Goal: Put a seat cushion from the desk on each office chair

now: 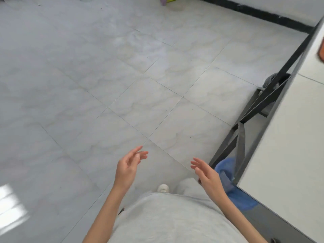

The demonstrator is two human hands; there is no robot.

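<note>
My left hand (128, 168) and my right hand (208, 174) hang in front of me over the tiled floor, palms facing each other, fingers apart, holding nothing. The white desk (287, 137) runs along the right edge, just right of my right hand. At the desk's far right edge shows an orange-brown corner of something (321, 53); I cannot tell if it is a cushion. No office chair is in view.
The desk's black metal frame (266, 95) slants down to the floor on the right. A blue bin (228, 174) stands under the desk near my right hand. A black baseboard (263, 16) runs along the far wall. Small purple and yellow-green items (167, 0) lie far off.
</note>
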